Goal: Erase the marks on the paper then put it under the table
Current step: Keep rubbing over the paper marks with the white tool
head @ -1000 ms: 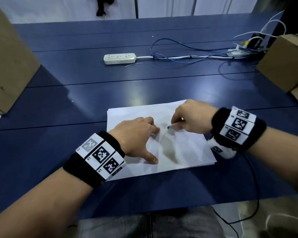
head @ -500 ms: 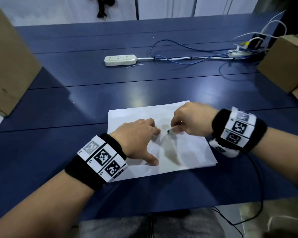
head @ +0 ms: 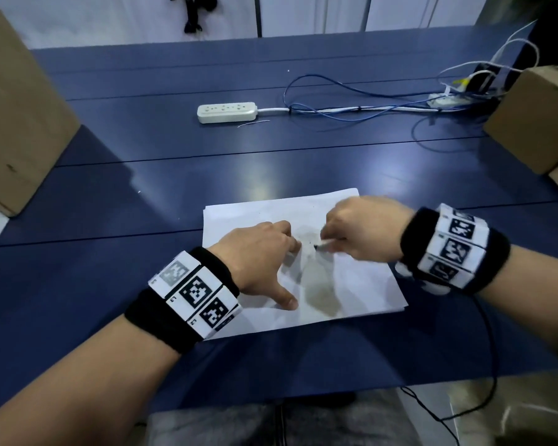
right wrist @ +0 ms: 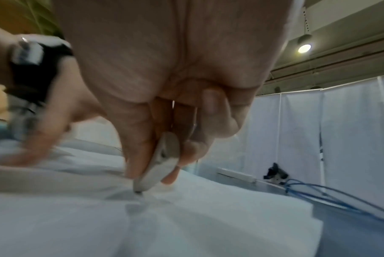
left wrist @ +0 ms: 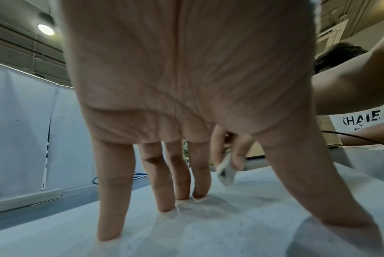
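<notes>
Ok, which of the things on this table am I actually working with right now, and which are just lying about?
In use:
- paper, flat on the blue table
- eraser, pinched in the right hand, tip on the sheet
- left hand, fingertips pressing the paper down

Lying about:
- power strip
- blue cables
- cardboard box, left
- cardboard box, right

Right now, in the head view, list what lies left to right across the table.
Left cardboard box → left hand pressing the paper → eraser pinched in the right hand → right cardboard box.
</notes>
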A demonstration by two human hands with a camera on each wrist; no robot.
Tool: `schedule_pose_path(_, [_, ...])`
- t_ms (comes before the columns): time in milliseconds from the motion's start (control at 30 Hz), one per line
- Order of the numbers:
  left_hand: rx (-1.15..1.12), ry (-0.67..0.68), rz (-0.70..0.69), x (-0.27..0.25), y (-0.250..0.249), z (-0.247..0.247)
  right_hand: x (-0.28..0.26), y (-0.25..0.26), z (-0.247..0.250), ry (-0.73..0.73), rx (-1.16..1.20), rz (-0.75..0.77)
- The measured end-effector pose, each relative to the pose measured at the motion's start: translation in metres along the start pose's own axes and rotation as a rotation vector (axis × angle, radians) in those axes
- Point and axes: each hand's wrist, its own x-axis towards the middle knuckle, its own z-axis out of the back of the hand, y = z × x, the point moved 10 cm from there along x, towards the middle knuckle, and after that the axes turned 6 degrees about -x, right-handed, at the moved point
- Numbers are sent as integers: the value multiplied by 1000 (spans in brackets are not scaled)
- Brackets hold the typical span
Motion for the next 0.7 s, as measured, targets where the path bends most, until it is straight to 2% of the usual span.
schedule_pose_path(167, [24,8,7,1,1,-1,-46,55,-10,120,74,285])
schedule_pose_path(200, [26,7,7,1,1,-1,-44,54,-9,144,121,288])
schedule_pose_path(267, [29,9,2,1,0,-1,-26,34,-11,150,196,187])
schedule_pose_path(400, [14,14,3,-1,-1,-2,9,-15,-4,5,143,-64])
schedule_pose_path(467, [39,21,1,-2,-3,-2,3,-8,-5,-29,72,-25])
schedule_pose_path(500, [56,23,-2,-1,-3,-1,-5,3,-5,-28,94,49])
schedule_pose_path(567, [75,22,-8,0,-4,-1,-25,33,-13,44,190,221])
schedule_pose_path(600, [79,18,-10,0,-3,0,-32,41,-17,88,215,261])
schedule_pose_path(633, [78,17,-13,0,-4,0,-33,42,-19,114,225,253])
schedule_pose_path(700, [75,19,-19,1,-5,0,-21,25,-16,95,202,129])
